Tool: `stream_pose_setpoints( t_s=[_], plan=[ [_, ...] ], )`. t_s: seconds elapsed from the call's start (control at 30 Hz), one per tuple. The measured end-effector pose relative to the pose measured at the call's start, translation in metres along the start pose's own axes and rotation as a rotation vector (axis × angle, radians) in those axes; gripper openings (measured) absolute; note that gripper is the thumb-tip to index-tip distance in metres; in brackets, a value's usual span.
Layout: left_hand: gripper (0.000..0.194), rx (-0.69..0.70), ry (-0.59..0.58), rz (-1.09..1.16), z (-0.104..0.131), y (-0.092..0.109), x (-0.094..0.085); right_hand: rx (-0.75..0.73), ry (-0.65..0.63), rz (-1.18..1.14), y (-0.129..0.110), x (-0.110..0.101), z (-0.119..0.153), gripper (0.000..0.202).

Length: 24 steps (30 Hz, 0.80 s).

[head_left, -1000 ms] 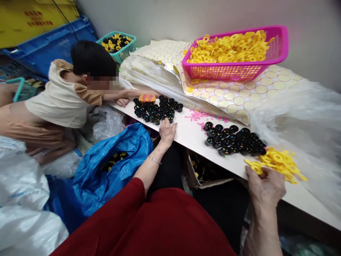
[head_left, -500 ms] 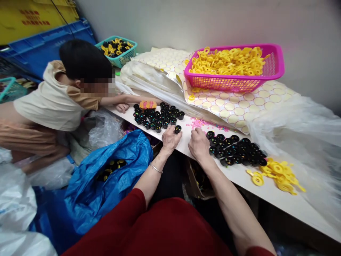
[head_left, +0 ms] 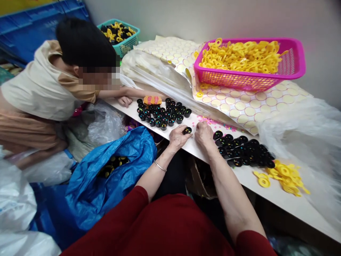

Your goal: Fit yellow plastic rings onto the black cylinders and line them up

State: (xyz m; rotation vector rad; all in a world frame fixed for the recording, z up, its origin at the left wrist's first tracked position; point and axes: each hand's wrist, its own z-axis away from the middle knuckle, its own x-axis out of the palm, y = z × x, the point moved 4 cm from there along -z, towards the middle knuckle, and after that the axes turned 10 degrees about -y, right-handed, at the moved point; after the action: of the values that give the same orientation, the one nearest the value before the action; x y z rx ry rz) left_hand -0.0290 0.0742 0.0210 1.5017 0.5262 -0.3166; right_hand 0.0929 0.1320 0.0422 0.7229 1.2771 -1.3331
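Note:
My left hand is closed around a small black cup with tiny coloured bits inside, held just above the white tabletop. To its right, my right hand has its fingers pinched together by the scattered pink pieces; whatever is between them is hidden. Left of my hands stands a group of black cups with coloured bits in them. A second block of black cups sits beside my right wrist, with a pile of yellow ring-shaped parts at its far end.
A pink basket full of yellow rings rests on sticker sheets behind. Across the table's left end leans another person, an arm behind the cups near an orange-and-pink object. An open blue bag lies lower left.
The view has shifted, so the table's things appear farther right. My left hand has drawn the cup slightly away from the left group, and my right hand has edged toward the pink pieces.

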Motion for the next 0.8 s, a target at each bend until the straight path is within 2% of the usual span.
stream_pose_setpoints(
  t_s=[0.13, 0.3, 0.37, 0.47, 0.53, 0.8],
  plan=[
    [0.028, -0.030, -0.014, 0.013, 0.004, 0.000, 0.007, -0.086, 0.059, -0.115, 0.006, 0.004, 0.004, 0.018],
    [0.023, 0.074, -0.057, 0.001, 0.009, 0.001, 0.007, -0.242, 0.339, -0.410, 0.010, 0.005, 0.034, 0.011],
    [0.021, 0.110, -0.078, -0.042, 0.010, 0.002, 0.007, -0.320, 0.393, -0.495, 0.007, 0.004, 0.045, 0.009],
    [0.017, 0.138, -0.094, -0.121, 0.008, 0.003, 0.009, -0.413, 0.358, -0.510, -0.002, -0.001, 0.052, 0.009],
    [0.016, 0.145, -0.097, -0.157, 0.008, 0.003, 0.010, -0.424, 0.305, -0.450, -0.007, -0.004, 0.053, 0.011],
    [0.016, 0.154, -0.108, -0.200, 0.009, 0.003, 0.011, -0.318, 0.149, -0.189, -0.018, -0.012, 0.045, 0.019]
  ],
)
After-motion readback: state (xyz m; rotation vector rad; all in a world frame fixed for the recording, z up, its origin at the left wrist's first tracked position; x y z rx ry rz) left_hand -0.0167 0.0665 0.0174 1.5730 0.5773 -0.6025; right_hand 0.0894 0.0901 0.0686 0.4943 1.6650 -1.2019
